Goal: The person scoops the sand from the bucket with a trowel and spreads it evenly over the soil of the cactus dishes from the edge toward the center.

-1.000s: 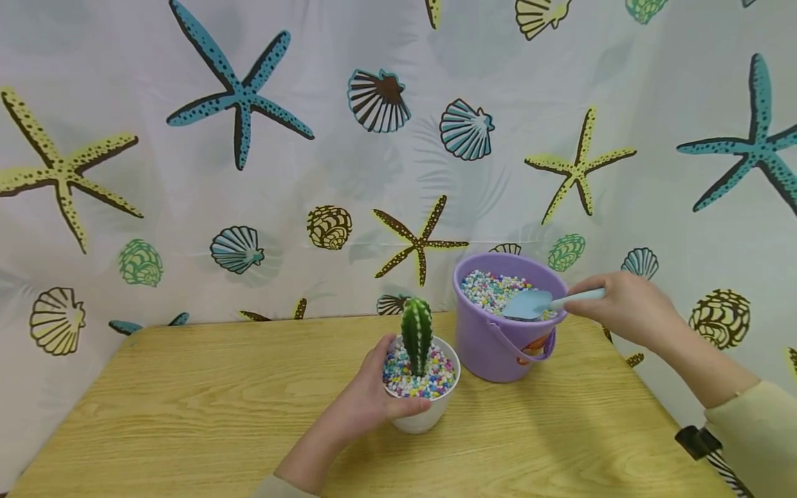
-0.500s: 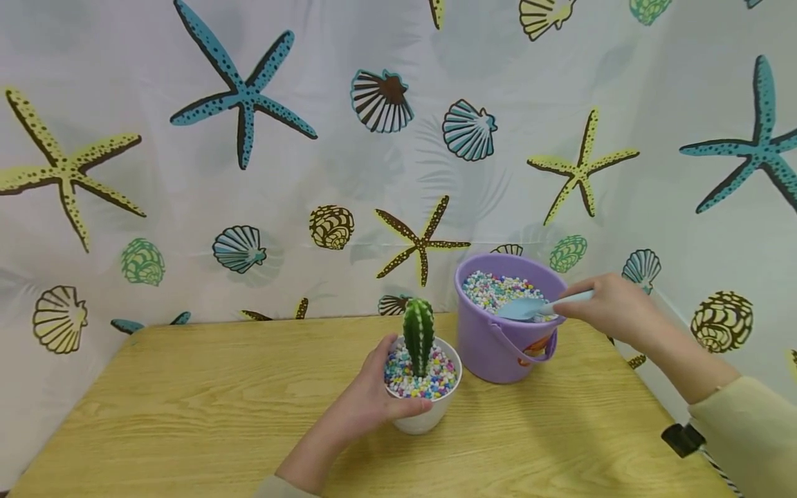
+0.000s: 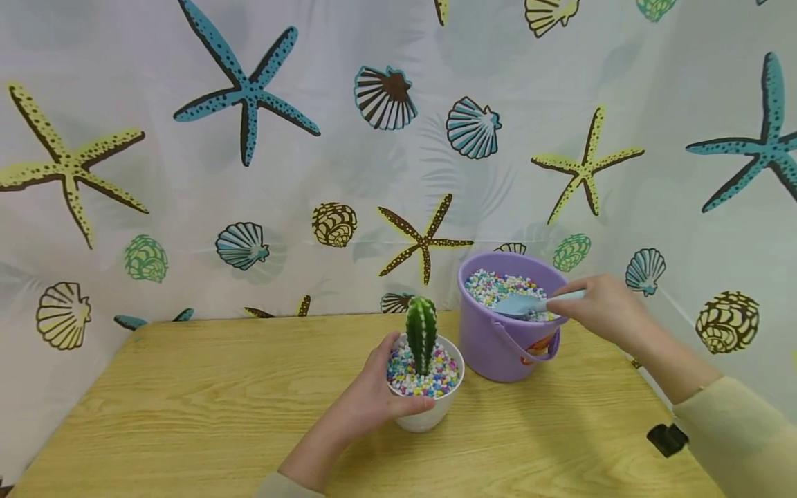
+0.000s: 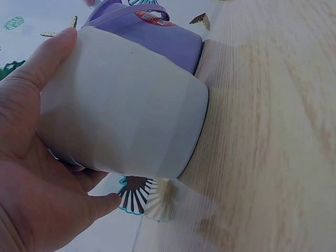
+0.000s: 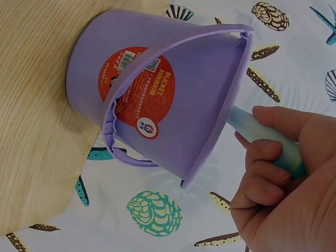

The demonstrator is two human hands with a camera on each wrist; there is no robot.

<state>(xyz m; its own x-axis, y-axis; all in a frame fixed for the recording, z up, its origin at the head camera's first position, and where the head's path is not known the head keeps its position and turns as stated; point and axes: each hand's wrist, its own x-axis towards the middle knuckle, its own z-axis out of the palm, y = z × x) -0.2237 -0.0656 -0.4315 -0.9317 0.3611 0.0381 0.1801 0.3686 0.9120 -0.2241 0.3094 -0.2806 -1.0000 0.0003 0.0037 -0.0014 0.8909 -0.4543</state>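
A wooden table (image 3: 187, 415) stands in front of a curtain (image 3: 187, 173) printed with starfish and seashells. On the table's far right sits a purple plastic bucket (image 3: 498, 346) with a red label and its handle hanging down, filled close to the rim with small multicoloured pebbles (image 3: 495, 283). Just beside it, to the left, stands a white pot (image 3: 429, 415) holding an upright green cactus (image 3: 421, 333) bedded in the same pebbles. The left hand (image 3: 367, 401) grips the pot's side, thumb along the rim. The right hand (image 3: 600, 308) reaches in from the right, fingers curled around the handle of a pale blue scoop (image 3: 519, 304) whose blade rests on the bucket's pebbles.
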